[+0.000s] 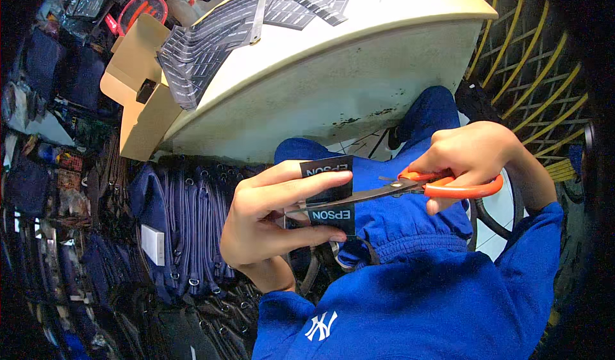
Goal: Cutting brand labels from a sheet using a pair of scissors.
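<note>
My left hand (pixel 253 216) holds a short black strip of labels (pixel 330 216) with white print, its fingers above and its thumb below. The strip is upright in front of my lap. My right hand (pixel 471 152) grips a pair of scissors (pixel 467 189) by their orange handles. Their dark blades (pixel 365 195) reach left across the strip, between its two printed parts, with the tips close to my left palm. Whether the blades have cut into the strip I cannot tell.
A cream table (pixel 397 36) with a curved edge stands ahead, bearing black printed sheets (pixel 224 24) and a metal ruler (pixel 261 8). An open cardboard box (pixel 144 97) is at its left corner. Dark blue bags (pixel 198 225) and a white box (pixel 152 245) lie left; yellow-banded racking (pixel 532 59) stands right.
</note>
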`<state>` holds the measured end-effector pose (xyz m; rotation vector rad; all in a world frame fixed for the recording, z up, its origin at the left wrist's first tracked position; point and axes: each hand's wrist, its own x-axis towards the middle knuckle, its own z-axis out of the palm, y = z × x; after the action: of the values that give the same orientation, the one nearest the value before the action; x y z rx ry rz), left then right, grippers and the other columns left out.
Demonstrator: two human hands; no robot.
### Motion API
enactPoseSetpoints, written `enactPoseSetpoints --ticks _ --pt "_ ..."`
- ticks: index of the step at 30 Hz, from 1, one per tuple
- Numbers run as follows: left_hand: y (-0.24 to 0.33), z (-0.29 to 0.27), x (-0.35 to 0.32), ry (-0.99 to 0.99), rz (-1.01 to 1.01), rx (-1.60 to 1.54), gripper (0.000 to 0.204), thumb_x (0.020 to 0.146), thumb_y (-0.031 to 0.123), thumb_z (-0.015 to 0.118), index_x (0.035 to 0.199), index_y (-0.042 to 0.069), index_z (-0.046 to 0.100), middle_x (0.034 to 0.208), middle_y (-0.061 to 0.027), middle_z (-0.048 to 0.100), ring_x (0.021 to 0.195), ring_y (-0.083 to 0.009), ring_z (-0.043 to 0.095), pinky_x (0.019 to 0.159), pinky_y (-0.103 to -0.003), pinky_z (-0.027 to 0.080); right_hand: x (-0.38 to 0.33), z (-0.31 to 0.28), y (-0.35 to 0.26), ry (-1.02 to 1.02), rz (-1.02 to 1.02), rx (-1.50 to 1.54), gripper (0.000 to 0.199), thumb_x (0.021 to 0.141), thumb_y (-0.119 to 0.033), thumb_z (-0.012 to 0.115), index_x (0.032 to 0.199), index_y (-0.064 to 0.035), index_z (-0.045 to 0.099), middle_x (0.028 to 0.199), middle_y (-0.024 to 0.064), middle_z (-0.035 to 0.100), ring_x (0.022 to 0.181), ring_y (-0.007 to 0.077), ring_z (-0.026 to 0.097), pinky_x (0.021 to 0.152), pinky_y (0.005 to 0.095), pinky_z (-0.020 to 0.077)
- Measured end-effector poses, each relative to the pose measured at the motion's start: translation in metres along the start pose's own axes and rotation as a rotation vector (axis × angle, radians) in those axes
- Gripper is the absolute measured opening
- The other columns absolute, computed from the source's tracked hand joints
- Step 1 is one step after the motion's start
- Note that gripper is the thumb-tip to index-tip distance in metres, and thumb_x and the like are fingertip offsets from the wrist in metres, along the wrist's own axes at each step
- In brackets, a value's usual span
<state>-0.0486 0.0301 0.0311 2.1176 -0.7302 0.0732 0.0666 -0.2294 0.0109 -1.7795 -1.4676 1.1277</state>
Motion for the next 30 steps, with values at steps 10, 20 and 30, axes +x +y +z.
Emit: enactPoseSetpoints --ticks 10,20,30 --pt "0.001 -0.001 -0.003 -0.004 -0.038 0.010 0.063 0.051 0.007 0.083 0.110 -0.001 0.063 0.091 -0.0114 0.062 0.074 -0.0155 0.056 0.064 -0.024 0.044 0.001 0.001 0.004 -0.009 -0.043 -0.017 0.041 0.086 -0.038 0.061 0.075 -0.0010 0.050 0.051 0.0110 0.046 0.043 0.0272 0.046 0.044 0.0356 0.0335" --pt "0.000 0.000 -0.003 0.042 -0.061 -0.027 0.063 0.053 0.008 0.084 0.112 -0.001 0.062 0.091 -0.0095 0.060 0.071 -0.0111 0.052 0.059 -0.020 0.042 -0.001 -0.001 0.007 0.031 0.003 -0.156 0.035 0.085 -0.033 0.063 0.087 0.0015 0.057 0.057 0.0089 0.056 0.044 0.0198 0.051 0.043 0.0310 0.0374" --pt "-0.010 0.003 -0.012 0.175 -0.144 -0.221 0.076 0.055 -0.002 0.082 0.124 -0.005 0.050 0.078 0.0017 0.031 0.058 0.0004 0.033 0.050 -0.013 0.022 -0.027 0.023 0.027 0.298 0.116 -0.008 0.039 0.079 -0.035 0.069 0.081 0.0024 0.058 0.052 0.0057 0.048 0.044 0.0100 0.042 0.043 0.0281 0.0315"
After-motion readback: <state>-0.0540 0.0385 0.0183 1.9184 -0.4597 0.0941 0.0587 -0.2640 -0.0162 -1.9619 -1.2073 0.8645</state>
